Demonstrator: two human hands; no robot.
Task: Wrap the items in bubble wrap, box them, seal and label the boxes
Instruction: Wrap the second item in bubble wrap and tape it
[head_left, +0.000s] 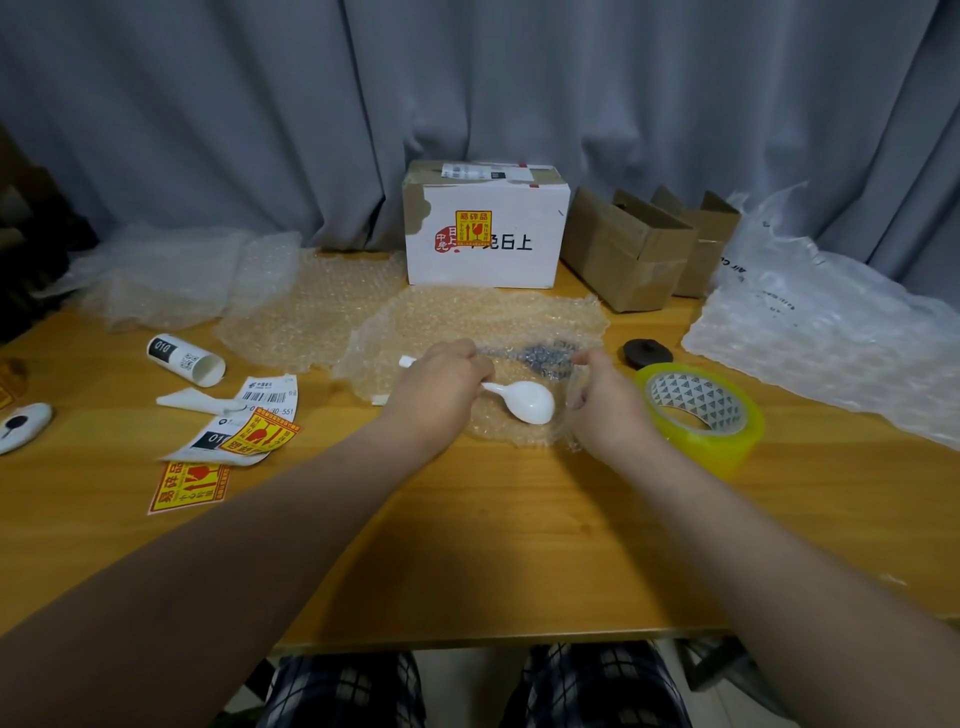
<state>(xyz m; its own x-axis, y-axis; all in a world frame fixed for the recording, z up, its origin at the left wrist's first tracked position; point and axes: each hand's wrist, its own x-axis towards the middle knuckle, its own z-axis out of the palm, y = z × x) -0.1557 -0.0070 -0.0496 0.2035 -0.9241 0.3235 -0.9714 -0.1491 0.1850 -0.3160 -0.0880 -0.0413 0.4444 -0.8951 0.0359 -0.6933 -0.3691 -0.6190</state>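
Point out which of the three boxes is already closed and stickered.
The white box, back centre: closed on top, with a yellow fragile sticker on its front. The two brown boxes to its right stand open.

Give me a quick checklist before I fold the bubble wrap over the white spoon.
1. White spoon lies on the bubble wrap: ok.
2. Left hand grips the spoon's handle: ok.
3. Right hand pinches the wrap's edge, fingers curled: ok.
4. Tape roll stands beside the right hand: ok.
5. Brown box at the back is open: ok.
6. Brown box is empty: cannot tell.
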